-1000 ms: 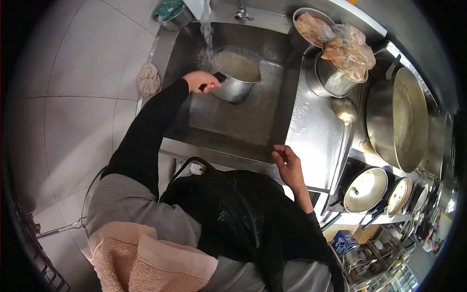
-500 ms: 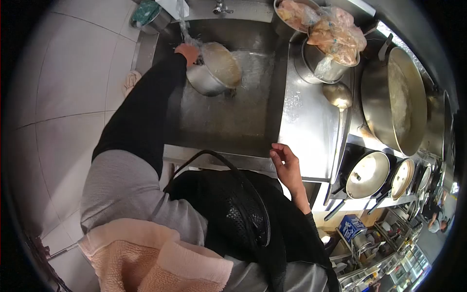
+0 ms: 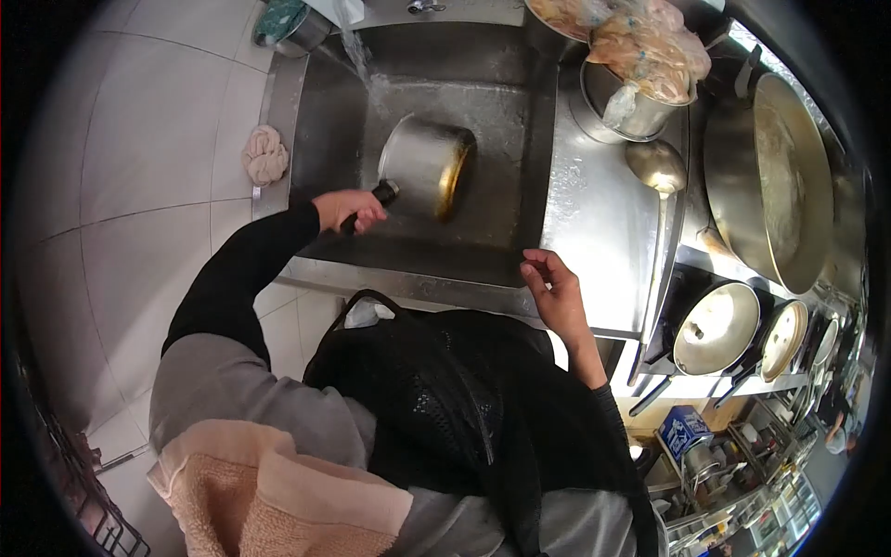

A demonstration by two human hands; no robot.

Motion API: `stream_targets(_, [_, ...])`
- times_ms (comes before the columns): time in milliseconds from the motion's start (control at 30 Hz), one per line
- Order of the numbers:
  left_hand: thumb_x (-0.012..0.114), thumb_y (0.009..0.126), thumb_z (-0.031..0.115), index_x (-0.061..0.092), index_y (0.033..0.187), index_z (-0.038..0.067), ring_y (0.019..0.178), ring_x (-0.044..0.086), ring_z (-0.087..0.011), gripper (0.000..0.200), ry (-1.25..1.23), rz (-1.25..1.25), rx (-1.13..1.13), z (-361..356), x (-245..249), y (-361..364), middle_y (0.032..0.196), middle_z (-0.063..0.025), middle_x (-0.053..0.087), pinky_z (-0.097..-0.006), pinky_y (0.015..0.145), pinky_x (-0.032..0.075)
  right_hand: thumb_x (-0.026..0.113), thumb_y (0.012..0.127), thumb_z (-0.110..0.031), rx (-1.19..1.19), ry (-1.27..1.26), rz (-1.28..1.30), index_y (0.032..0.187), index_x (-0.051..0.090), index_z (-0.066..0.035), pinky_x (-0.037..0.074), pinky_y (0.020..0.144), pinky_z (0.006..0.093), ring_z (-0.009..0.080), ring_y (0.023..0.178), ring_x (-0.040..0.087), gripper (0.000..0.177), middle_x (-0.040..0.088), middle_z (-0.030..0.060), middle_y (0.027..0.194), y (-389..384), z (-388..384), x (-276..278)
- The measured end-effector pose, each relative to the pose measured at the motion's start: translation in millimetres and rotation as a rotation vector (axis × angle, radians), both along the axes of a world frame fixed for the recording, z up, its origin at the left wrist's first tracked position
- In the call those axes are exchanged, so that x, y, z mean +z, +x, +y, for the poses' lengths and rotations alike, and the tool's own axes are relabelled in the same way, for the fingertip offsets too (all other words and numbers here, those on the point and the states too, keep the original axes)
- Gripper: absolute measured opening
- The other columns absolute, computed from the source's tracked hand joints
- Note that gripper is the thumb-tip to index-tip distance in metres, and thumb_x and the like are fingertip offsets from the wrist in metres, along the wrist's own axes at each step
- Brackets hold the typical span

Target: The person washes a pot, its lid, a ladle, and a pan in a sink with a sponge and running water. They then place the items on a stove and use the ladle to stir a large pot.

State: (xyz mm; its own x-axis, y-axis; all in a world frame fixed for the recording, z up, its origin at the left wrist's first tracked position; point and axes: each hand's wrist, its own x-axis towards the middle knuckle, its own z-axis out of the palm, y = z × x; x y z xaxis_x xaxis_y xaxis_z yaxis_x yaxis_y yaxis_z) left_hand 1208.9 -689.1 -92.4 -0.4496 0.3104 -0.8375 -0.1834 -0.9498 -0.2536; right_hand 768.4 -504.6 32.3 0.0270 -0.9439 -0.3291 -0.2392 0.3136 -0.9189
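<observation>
My left hand is closed around the black handle of a metal pot inside the sink. The pot lies tipped on its side, with a yellow-brown band at its right end. Behind it, water runs down into the sink's back left part. My right hand is empty over the front right corner of the sink, its fingers loosely bent and apart.
A bagged pile of raw meat rests on a metal pot. A long ladle lies on the right counter. Farther right are a large pan and a frying pan. A pinkish cloth sits on the left rim.
My left hand has come down and left, away from the water stream. The pot has turned from showing its opening to showing its outer side. My right hand stays near the corner.
</observation>
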Motion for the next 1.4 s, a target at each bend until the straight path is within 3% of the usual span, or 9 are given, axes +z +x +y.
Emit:
stream_targets(267, [0.051, 0.100, 0.012, 0.047, 0.094, 0.012, 0.036, 0.036, 0.0001, 0.007, 0.075, 0.303, 0.114, 62, 112, -19, 0.055, 0.0072, 0.041, -0.0187, 0.034, 0.034, 0.066, 0.094, -0.011, 0.022, -0.069, -0.129, 0.115, 0.064, -0.001, 0.051, 0.079, 0.0269, 0.0123, 0.085, 0.064, 0.023, 0.070, 0.0065, 0.093, -4, -30, 7])
stream_targets(400, [0.055, 0.098, 0.014, 0.050, 0.092, 0.013, 0.038, 0.035, -0.0003, 0.008, -0.366, 0.089, -0.146, 40, 144, -21, 0.056, 0.0085, 0.036, -0.0214, 0.035, 0.028, 0.066, 0.095, -0.010, 0.054, -0.012, -0.268, 0.115, 0.064, -0.001, 0.049, 0.079, 0.0241, 0.0084, 0.086, 0.060, 0.022, 0.068, 0.0017, 0.095, 7, -55, 20])
stream_targets(467, [0.058, 0.095, 0.017, 0.052, 0.083, 0.014, 0.040, 0.038, -0.0040, 0.013, -0.277, 0.122, 0.030, 33, 85, 8, 0.056, 0.0075, 0.040, -0.0242, 0.039, 0.031, 0.066, 0.095, -0.012, 0.095, -0.092, -0.253, 0.115, 0.063, -0.001, 0.049, 0.080, 0.0225, 0.0064, 0.088, 0.059, 0.022, 0.066, 0.0007, 0.097, 23, -79, 29])
stream_targets(533, [0.062, 0.088, 0.019, 0.056, 0.076, 0.009, 0.046, 0.047, -0.0101, 0.017, -1.239, -0.103, -0.310, 48, 111, -13, 0.057, 0.0018, 0.048, -0.0287, 0.044, 0.038, 0.066, 0.095, -0.012, 0.143, -0.133, -0.299, 0.113, 0.063, -0.001, 0.049, 0.080, 0.0230, 0.0068, 0.087, 0.059, 0.022, 0.066, 0.0008, 0.096, 53, -112, 41])
stream_targets(800, [0.074, 0.075, 0.023, 0.063, 0.103, -0.006, 0.096, 0.065, -0.0436, 0.041, -1.518, -0.823, -0.773, 48, -3, -11, 0.100, -0.0284, 0.067, -0.0496, 0.082, 0.050, 0.058, 0.098, -0.026, 0.490, -0.254, -0.509, 0.103, 0.062, 0.000, 0.049, 0.052, 0.0299, 0.0138, 0.063, 0.062, 0.027, 0.064, 0.0061, 0.085, 245, -305, 141])
stream_targets(1000, [0.067, 0.087, 0.052, 0.040, 0.139, -0.011, 0.129, 0.049, -0.0433, 0.086, -1.462, -0.701, -0.561, 76, -27, 18, 0.137, -0.0320, 0.049, -0.0472, 0.103, 0.042, 0.059, 0.094, -0.027, 0.622, -0.904, 0.598, 0.112, 0.063, 0.000, 0.054, 0.078, 0.0460, 0.0341, 0.097, 0.067, 0.033, 0.068, 0.0199, 0.100, 416, -522, 56])
stream_targets(1133, [0.060, 0.092, 0.056, 0.032, 0.144, -0.012, 0.077, 0.067, -0.0266, 0.089, -1.421, -0.582, -0.404, 98, -108, 44, 0.095, -0.0186, 0.066, -0.0384, 0.072, 0.055, 0.056, 0.095, -0.026, 0.209, -0.619, 0.657, 0.115, 0.064, 0.003, 0.051, 0.090, 0.0462, 0.0383, 0.113, 0.061, 0.036, 0.069, 0.0223, 0.107, 494, -573, -19])
stream_targets(1233, [0.060, 0.094, 0.053, 0.034, 0.142, -0.012, 0.058, 0.059, -0.0151, 0.086, -0.993, -0.525, -0.270, 84, -32, 18, 0.078, -0.0091, 0.062, -0.0300, 0.056, 0.052, 0.055, 0.094, -0.023, 0.314, -0.544, 0.561, 0.113, 0.067, 0.004, 0.051, 0.091, 0.0470, 0.0381, 0.112, 0.062, 0.035, 0.066, 0.0229, 0.117, 464, -544, 9])
stream_targets(1400, [0.060, 0.096, 0.048, 0.052, 0.120, -0.007, 0.060, 0.061, -0.0146, 0.061, -1.120, -0.427, 0.020, 94, -37, 12, 0.078, -0.0085, 0.064, -0.0271, 0.053, 0.049, 0.055, 0.091, -0.018, 0.315, -0.548, 0.664, 0.108, 0.072, -0.006, 0.055, 0.083, 0.0448, 0.0336, 0.104, 0.068, 0.028, 0.070, 0.0141, 0.114, 470, -548, 17])
